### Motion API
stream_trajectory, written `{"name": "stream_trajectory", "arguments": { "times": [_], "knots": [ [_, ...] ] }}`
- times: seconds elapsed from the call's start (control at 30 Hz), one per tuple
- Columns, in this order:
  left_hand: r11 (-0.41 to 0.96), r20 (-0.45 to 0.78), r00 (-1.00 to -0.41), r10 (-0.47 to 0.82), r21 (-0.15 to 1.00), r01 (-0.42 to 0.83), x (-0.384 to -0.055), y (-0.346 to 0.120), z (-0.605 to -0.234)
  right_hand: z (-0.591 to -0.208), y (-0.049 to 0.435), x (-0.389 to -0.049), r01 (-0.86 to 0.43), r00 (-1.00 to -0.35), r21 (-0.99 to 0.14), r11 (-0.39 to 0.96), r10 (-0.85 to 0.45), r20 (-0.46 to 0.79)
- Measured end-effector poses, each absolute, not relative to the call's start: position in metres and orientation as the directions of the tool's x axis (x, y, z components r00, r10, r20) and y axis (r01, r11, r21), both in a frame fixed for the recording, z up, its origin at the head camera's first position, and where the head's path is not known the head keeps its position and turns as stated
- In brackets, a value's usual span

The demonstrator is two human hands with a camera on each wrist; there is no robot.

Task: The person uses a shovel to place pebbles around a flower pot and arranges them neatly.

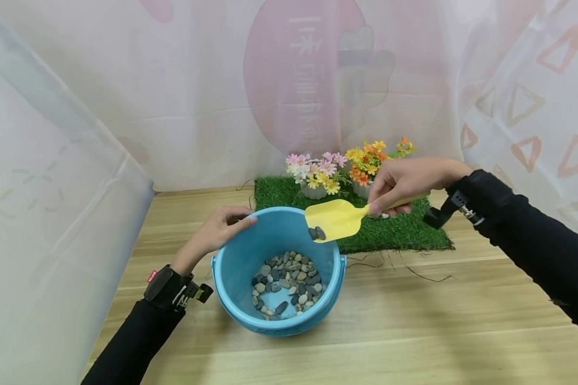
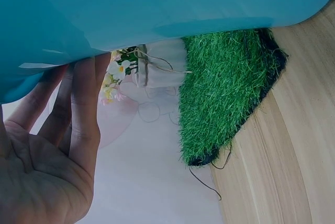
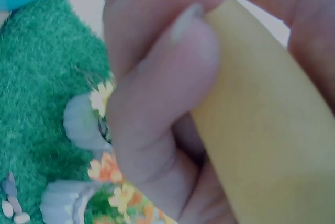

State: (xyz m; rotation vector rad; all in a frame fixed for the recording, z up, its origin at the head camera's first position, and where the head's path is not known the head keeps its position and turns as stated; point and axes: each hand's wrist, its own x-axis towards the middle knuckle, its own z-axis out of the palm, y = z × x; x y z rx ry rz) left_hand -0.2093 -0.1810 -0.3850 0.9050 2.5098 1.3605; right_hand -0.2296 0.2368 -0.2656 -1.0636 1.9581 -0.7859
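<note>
My right hand (image 1: 402, 182) grips the wooden handle (image 3: 261, 109) of a yellow hand shovel (image 1: 339, 218). The shovel's blade hangs over the right rear rim of a blue bucket (image 1: 231, 267), tipped towards its inside, with a few dark pebbles (image 1: 318, 233) at its front edge. Grey and tan pebbles (image 1: 294, 275) lie on the bucket's floor, where a patch of blue shows through. At the left rear rim, my left hand (image 1: 221, 227) holds the bucket, its thumb on top. In the left wrist view its fingers (image 2: 84, 114) lie along the outer wall.
Behind the bucket, a green turf mat (image 1: 404, 232) lies on the wooden table (image 1: 414, 315). On it stand a pot of pink and white flowers (image 1: 313, 171) and one of orange and yellow flowers (image 1: 368, 160). Several pebbles (image 3: 13, 203) lie beside the pots. Printed curtains (image 1: 197, 107) hang behind.
</note>
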Motion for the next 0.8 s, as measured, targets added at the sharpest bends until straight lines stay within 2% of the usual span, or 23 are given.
{"name": "stream_trajectory", "arguments": {
  "times": [0.3, 0.67, 0.8],
  "knots": [
    [0.409, 0.156, -0.806, 0.571, 0.798, 0.444, -0.209, -0.182, -0.384, -0.278, 0.272, -0.235, -0.378, -0.446, -0.789, 0.484, -0.842, -0.303],
    [0.419, 0.153, -0.811, 0.564, 0.794, 0.441, -0.209, -0.181, -0.384, -0.308, 0.308, -0.239, -0.330, -0.539, -0.751, 0.572, -0.767, -0.348],
    [0.415, 0.158, -0.810, 0.565, 0.794, 0.444, -0.209, -0.181, -0.385, -0.324, 0.319, -0.240, -0.274, -0.572, -0.746, 0.608, -0.726, -0.382]
  ]
}}
